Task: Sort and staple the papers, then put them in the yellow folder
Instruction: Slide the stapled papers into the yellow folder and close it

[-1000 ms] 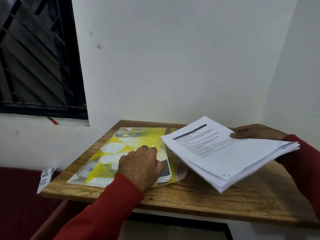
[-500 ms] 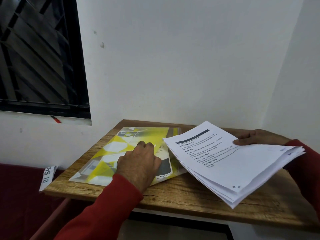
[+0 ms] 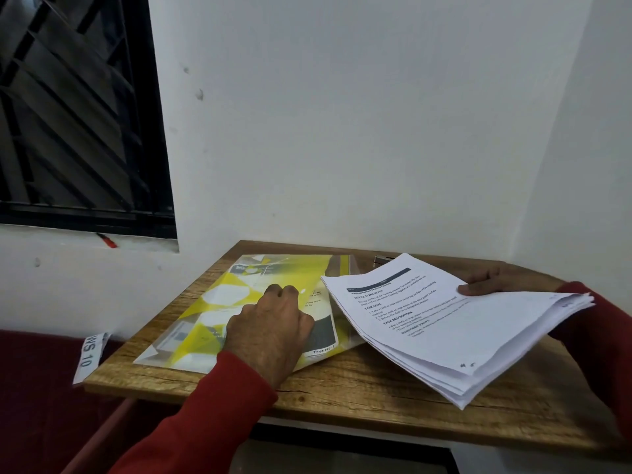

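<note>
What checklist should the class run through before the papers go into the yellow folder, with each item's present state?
1. Paper stack gripped: ok, right hand holds its far edge.
2. Yellow folder steadied: ok, left hand rests on it.
3. Folder mouth open: cannot tell.
4. Stack edges squared: not ok, near corner fans out.
5. Sets stapled: cannot tell; marks at the near corner are too small to read.
6. Folder flat on wooden table: ok.
</note>
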`<state>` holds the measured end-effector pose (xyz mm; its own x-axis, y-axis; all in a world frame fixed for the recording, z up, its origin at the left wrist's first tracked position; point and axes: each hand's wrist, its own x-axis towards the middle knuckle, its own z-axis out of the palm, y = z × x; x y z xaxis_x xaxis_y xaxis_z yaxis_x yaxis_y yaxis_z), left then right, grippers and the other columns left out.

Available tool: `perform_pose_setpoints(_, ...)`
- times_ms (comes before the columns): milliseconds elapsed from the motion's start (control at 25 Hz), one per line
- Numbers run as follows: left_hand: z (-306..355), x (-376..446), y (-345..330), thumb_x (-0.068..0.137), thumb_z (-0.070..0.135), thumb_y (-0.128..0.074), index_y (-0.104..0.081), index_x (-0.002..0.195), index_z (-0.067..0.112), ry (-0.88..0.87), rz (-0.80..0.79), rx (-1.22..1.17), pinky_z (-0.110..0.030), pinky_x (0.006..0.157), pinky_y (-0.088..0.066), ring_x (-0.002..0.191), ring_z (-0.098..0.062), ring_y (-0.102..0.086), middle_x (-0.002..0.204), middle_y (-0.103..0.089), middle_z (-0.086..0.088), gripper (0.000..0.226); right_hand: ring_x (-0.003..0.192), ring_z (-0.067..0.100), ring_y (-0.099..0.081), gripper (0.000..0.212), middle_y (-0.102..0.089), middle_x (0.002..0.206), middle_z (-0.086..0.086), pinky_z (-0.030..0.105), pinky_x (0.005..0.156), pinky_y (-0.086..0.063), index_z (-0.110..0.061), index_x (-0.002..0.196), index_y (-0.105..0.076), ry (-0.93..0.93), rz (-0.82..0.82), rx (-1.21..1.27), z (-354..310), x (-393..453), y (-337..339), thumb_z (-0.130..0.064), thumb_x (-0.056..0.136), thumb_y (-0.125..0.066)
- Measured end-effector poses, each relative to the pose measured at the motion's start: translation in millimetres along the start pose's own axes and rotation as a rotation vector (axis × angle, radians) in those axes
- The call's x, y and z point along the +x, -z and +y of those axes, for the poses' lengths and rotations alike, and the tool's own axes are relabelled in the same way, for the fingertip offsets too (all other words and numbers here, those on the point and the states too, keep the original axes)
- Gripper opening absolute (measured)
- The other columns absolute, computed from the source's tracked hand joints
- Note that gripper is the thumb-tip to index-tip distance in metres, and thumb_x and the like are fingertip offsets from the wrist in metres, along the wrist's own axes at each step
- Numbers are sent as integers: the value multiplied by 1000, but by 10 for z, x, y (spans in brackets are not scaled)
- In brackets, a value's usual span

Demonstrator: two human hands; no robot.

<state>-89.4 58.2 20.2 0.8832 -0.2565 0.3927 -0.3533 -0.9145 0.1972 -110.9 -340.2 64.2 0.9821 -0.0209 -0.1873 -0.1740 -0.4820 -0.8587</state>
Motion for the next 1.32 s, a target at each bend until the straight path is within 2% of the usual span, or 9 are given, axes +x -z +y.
perform_pose_setpoints(160,-9,8,4,100,40,-35,-45,108,23,14,5,-8,-35,72,-41,101,-27,-58,113,-50,3,21,117,39,-62,63,-71,117,18,55,111,-40,-6,111,-74,-10,49,15,-4,-41,-189,-40,61,-89)
perform_pose_setpoints(480,-6,-52,30,100,41,-32,-45,110,26,-6,20,36,-33,70,-39,100,-24,-60,117,-50,6,22,118,37,-63,73,-67,123,23,57,111,-39,-3,115,-71,-49,98,83,195,185,5,-39,57,-95)
perform_pose_setpoints(560,52,-101,35,100,42,-31,-45,114,27,-34,32,95,-32,69,-36,101,-22,-62,121,-48,8,24,112,33,-66,65,-63,126,28,51,107,-45,4,117,-68,-60,57,175,28,159,-113,-29,66,-92)
perform_pose_setpoints(680,92,-145,37,101,43,-30,-47,119,27,-53,32,135,-31,70,-38,105,-20,-62,130,-45,8,29,80,15,-74,18,-77,95,9,18,67,-56,-1,102,-73,-11,80,159,-336,153,-364,-10,87,-69)
perform_pose_setpoints(840,99,-157,48,103,42,-30,-47,122,27,-53,34,143,-32,72,-40,107,-20,-61,136,-40,9,30,89,23,-70,27,-74,101,10,26,82,-54,-1,106,-73,-30,355,26,-465,475,-610,-13,82,-78)
perform_pose_setpoints(960,111,-162,72,104,39,-30,-45,125,28,-42,23,161,-33,69,-36,110,-20,-59,138,-38,9,28,76,21,-68,23,-73,103,15,21,59,-52,-1,108,-70,-33,429,191,-360,703,-899,-5,86,-72)
perform_pose_setpoints(1080,134,-154,66,104,39,-31,-46,124,28,-38,26,176,-33,69,-34,110,-19,-58,136,-40,9,27,66,20,-68,7,-72,94,18,27,57,-53,-3,92,-67,20,493,349,-392,780,-1174,2,87,-69)
perform_pose_setpoints(1200,207,-146,8,104,37,-32,-45,124,26,-74,13,173,-33,70,-34,112,-20,-56,134,-40,7,27,61,15,-67,7,-70,83,10,21,50,-52,-5,85,-66,43,479,286,-492,850,-1427,1,88,-68)
perform_pose_setpoints(1320,227,-118,7,104,35,-32,-44,123,25,-68,-25,184,-34,71,-34,110,-22,-56,132,-41,6,25,70,19,-68,9,-72,91,12,27,61,-55,-3,97,-70,54,375,188,-605,957,-1754,-8,88,-70)
